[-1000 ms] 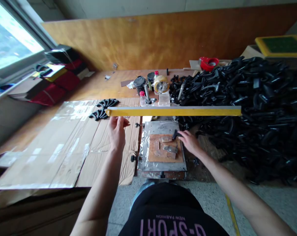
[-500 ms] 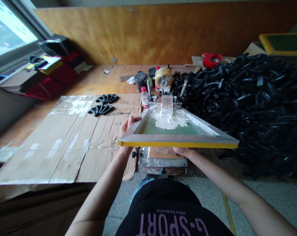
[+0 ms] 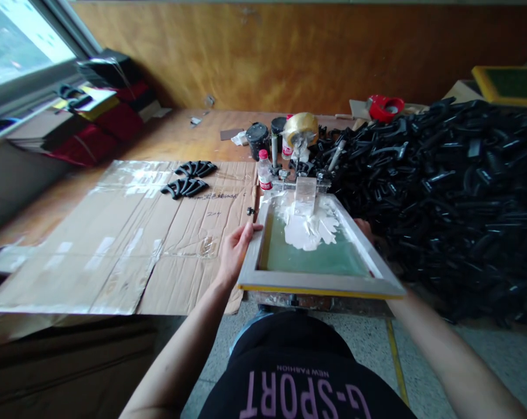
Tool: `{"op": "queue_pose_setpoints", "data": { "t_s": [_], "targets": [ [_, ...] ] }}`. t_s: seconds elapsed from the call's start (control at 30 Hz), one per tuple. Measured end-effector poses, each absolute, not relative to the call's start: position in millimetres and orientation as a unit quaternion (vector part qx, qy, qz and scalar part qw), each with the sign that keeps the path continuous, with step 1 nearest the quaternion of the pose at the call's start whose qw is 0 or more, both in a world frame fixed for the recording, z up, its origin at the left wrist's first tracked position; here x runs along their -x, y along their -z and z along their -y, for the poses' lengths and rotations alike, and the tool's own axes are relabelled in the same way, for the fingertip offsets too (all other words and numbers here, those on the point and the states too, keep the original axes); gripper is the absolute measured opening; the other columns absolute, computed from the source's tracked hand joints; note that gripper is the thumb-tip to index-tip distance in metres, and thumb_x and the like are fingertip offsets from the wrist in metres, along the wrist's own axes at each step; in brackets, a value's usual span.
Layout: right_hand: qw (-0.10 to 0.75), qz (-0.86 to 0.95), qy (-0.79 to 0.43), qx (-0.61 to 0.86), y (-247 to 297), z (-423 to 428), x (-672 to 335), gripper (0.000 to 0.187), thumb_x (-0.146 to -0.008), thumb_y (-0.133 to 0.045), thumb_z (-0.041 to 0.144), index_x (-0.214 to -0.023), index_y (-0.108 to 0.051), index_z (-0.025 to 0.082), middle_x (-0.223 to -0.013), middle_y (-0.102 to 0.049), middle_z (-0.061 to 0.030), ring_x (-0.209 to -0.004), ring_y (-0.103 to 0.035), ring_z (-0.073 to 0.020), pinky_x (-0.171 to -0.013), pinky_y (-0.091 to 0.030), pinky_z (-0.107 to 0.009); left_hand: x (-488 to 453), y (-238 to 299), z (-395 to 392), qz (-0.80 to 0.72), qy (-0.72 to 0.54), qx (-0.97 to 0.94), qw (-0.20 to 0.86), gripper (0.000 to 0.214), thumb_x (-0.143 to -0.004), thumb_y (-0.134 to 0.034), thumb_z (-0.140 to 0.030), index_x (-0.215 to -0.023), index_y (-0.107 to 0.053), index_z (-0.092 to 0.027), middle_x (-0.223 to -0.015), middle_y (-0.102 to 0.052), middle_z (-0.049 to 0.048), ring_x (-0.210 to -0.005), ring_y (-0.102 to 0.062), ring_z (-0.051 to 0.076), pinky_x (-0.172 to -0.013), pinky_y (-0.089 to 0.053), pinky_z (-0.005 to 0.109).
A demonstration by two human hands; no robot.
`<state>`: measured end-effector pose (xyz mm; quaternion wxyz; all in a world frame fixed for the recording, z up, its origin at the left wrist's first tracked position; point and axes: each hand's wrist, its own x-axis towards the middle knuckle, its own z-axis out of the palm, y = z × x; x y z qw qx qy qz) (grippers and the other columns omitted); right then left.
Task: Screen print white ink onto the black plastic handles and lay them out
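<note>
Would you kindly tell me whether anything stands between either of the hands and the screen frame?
Nothing visible does. The left hand is at the left side of the screen frame. The right hand, partly hidden by the frame, is beside its right side; whether it touches cannot be told.

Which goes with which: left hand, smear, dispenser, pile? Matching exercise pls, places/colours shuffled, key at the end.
Things
1. Left hand
2. Smear
3. Dispenser
4. Pile

Places and colours
A. red, near the back board
B. black, heaped to the right of the frame
C. at the frame's left side
D. white, on the green mesh

Pairs: 1-C, 2-D, 3-A, 4-B
</note>
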<state>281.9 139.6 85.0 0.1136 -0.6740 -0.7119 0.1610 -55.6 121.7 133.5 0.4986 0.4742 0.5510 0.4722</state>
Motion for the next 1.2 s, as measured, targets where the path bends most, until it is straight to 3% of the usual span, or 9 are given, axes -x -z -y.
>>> {"op": "queue_pose_setpoints", "data": {
  "t_s": [0.13, 0.2, 0.37, 0.53, 0.7, 0.87, 0.97, 1.03, 1.2],
  "targets": [
    [0.202, 0.707, -0.013, 0.678, -118.4, -179.1, -266.1, 0.058, -0.091, -0.053, 0.033, -0.145, -0.042, 0.015, -0.146, -0.038, -0.0191, -0.134, -0.036, -0.0342, -0.108, -0.034, -0.049, 61.8, -82.7, -99.8, -0.585, -0.389, -0.48, 0.525, 0.058, -0.079, -0.064, -0.053, -0.126, -0.064, -0.018, -0.07, -0.061, -0.0006, -0.059, -0.051, 0.011, -0.053, -0.037, 0.021],
    [0.189, 0.76, 0.019, 0.622, -124.4, -192.6, -236.3, 0.065, -0.083, -0.067, 0.033, -0.142, -0.044, 0.017, -0.146, -0.038, -0.0179, -0.134, -0.035, -0.0351, -0.107, -0.035, -0.048, 61.7, -60.5, -97.5, -0.603, -0.367, -0.484, 0.517, 0.066, -0.079, -0.065, -0.048, -0.138, -0.053, -0.021, -0.064, -0.056, -0.0038, -0.056, -0.048, 0.01, -0.052, -0.036, 0.021],
    [0.067, 0.837, -0.044, 0.541, -102.1, -183.4, -186.6, 0.012, -0.087, -0.059, 0.019, -0.098, -0.063, 0.015, -0.101, -0.064, -0.0118, -0.101, -0.055, -0.0255, -0.087, -0.044, -0.035, 61.0, -30.2, -102.8, -0.627, -0.335, -0.502, 0.492, 0.064, -0.08, -0.064, -0.044, -0.139, -0.053, -0.022, -0.063, -0.053, -0.0049, -0.054, -0.045, 0.01, -0.052, -0.034, 0.021],
    [0.055, 0.921, -0.038, 0.384, -89.3, -133.3, -202.1, 0.021, -0.086, -0.045, 0.005, -0.087, -0.064, 0.016, -0.087, -0.064, -0.0089, -0.089, -0.055, -0.022, -0.073, -0.041, -0.031, 63.8, -19.6, -102.7, -0.623, -0.32, -0.517, 0.491, 0.063, -0.086, -0.056, -0.047, -0.143, -0.048, -0.02, -0.069, -0.054, -0.003, -0.058, -0.047, 0.01, -0.053, -0.035, 0.022],
    [0.059, 0.936, -0.084, 0.336, -99.7, -127.8, -211.1, 0.012, -0.082, -0.055, 0.011, -0.08, -0.063, 0.019, -0.08, -0.063, -0.0051, -0.081, -0.054, -0.0195, -0.067, -0.038, -0.029, 64.5, -16.3, -102.4, -0.62, -0.328, -0.502, 0.506, 0.065, -0.085, -0.056, -0.049, -0.142, -0.048, -0.02, -0.07, -0.054, -0.0024, -0.058, -0.047, 0.011, -0.052, -0.035, 0.021],
    [0.118, 0.93, -0.014, 0.348, -79.8, -113.2, -204.3, 0.023, -0.089, -0.044, 0.008, -0.091, -0.065, 0.015, -0.087, -0.064, -0.0099, -0.09, -0.054, -0.0226, -0.072, -0.041, -0.032, 63.6, -15.2, -102.8, -0.608, -0.338, -0.495, 0.521, 0.068, -0.085, -0.057, -0.051, -0.144, -0.045, -0.02, -0.067, -0.051, -0.0047, -0.056, -0.045, 0.01, -0.05, -0.033, 0.02],
    [0.114, 0.933, -0.052, 0.338, -82.7, -111.5, -199.7, 0.016, -0.09, -0.05, 0.014, -0.089, -0.066, 0.017, -0.083, -0.064, -0.0074, -0.085, -0.056, -0.0209, -0.071, -0.042, -0.031, 64.0, -20.8, -103.2, -0.61, -0.335, -0.489, 0.526, 0.069, -0.083, -0.059, -0.051, -0.143, -0.045, -0.021, -0.064, -0.049, -0.0057, -0.054, -0.043, 0.009, -0.049, -0.032, 0.02],
    [0.122, 0.909, -0.065, 0.394, -98.6, -129.7, -194.6, 0.015, -0.09, -0.057, 0.022, -0.1, -0.067, 0.019, -0.088, -0.067, -0.0058, -0.087, -0.058, -0.0205, -0.075, -0.044, -0.03, 65.7, -33.0, -103.3, -0.607, -0.334, -0.482, 0.536, 0.072, -0.081, -0.062, -0.05, -0.144, -0.045, -0.02, -0.064, -0.05, -0.0055, -0.054, -0.044, 0.009, -0.05, -0.032, 0.02],
    [0.18, 0.797, -0.041, 0.575, -150.4, -207.0, -217.8, 0.058, -0.09, -0.061, 0.045, -0.143, -0.045, 0.028, -0.109, -0.069, -0.0055, -0.093, -0.062, -0.0226, -0.081, -0.046, -0.032, 69.0, -93.7, -106.4, -0.57, -0.371, -0.462, 0.569, 0.064, -0.086, -0.053, -0.061, -0.134, -0.055, -0.021, -0.061, -0.049, -0.0042, -0.051, -0.043, 0.009, -0.048, -0.033, 0.02]
  ]
}}
